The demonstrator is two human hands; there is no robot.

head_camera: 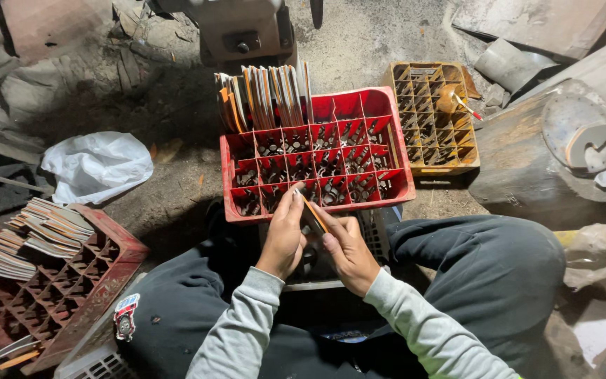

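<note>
Blade (311, 213), thin with an orange edge, sits pinched between both my hands at 6 o'clock of the red crate (229, 179). My left hand (283, 235) closes around its lower end; my right hand (347, 251) grips it from the other side. More blades (266, 98) stand at the crate's 11 o'clock. A yellow crate (468, 158) lies at its 3 o'clock.

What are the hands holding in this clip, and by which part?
Both hands hold one thin flat blade-like piece with an orange edge: the left hand near its upper end, the right hand lower down.
</note>
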